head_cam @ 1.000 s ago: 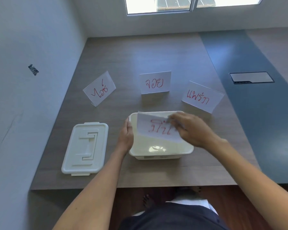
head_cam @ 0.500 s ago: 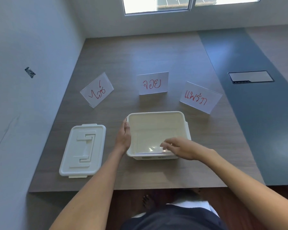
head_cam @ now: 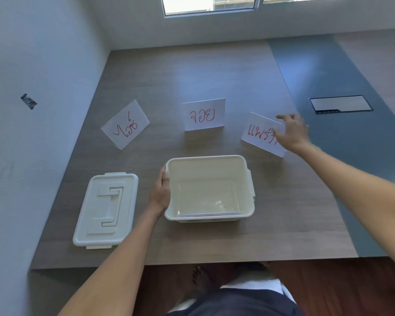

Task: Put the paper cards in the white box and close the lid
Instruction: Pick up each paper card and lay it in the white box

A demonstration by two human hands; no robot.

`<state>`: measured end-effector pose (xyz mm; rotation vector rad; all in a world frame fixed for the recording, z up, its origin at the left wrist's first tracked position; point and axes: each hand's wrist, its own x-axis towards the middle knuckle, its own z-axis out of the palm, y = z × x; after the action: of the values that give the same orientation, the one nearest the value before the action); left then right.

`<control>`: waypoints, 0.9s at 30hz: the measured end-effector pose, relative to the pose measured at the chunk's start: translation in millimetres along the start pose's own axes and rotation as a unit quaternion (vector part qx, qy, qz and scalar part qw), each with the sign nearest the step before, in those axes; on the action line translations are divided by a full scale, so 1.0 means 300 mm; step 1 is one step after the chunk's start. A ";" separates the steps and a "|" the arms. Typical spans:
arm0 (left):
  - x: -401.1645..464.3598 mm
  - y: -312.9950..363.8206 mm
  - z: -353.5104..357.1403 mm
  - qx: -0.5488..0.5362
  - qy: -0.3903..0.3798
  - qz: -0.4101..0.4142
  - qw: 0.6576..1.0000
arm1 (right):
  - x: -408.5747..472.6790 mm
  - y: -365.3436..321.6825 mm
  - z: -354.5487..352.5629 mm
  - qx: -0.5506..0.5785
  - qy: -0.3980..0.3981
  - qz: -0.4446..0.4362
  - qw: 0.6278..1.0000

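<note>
The open white box [head_cam: 249, 176] sits on the wooden table, with a paper card [head_cam: 211, 214] lying flat against its near inner wall. My left hand [head_cam: 161, 192] presses against the box's left side. Three folded paper cards with red writing stand behind the box: the left card [head_cam: 125, 124], the middle card [head_cam: 203, 114] and the right card [head_cam: 258, 133]. My right hand [head_cam: 291, 131], blurred, hovers with spread fingers at the right card's top right edge; I cannot tell whether it touches it. The white lid [head_cam: 106, 208] lies flat, left of the box.
The wooden table [head_cam: 192, 71] meets a wall on the left. A dark blue strip [head_cam: 328, 71] with a rectangular cable hatch [head_cam: 341, 103] runs along the table's right part. My feet show below the near edge.
A second ago my right hand held a card over the box. It laid it inside, then swung out to the far right, reaching the right card. My left hand stayed on the box.
</note>
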<state>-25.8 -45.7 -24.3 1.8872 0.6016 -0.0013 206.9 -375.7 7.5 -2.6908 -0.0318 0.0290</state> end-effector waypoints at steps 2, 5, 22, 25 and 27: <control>0.005 -0.007 0.000 0.003 0.001 -0.005 1.000 | 0.023 0.065 0.012 -0.035 -0.030 0.056 0.997; 0.012 -0.013 -0.001 0.001 -0.003 -0.005 1.000 | 0.021 0.136 0.031 -0.092 -0.103 0.095 0.986; 0.018 -0.020 -0.002 -0.003 -0.014 -0.021 1.000 | -0.106 -0.081 0.025 0.203 0.096 0.072 0.972; 0.023 -0.026 -0.001 -0.014 -0.009 -0.014 1.000 | -0.175 -0.168 -0.010 0.237 0.127 0.021 0.963; 0.022 -0.026 -0.002 -0.015 -0.010 -0.007 1.000 | -0.233 -0.208 -0.030 0.253 0.148 -0.005 0.956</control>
<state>-23.4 -40.3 -32.7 1.8516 0.5977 -0.0191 136.1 -325.3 43.7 -2.1556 0.0485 -0.3264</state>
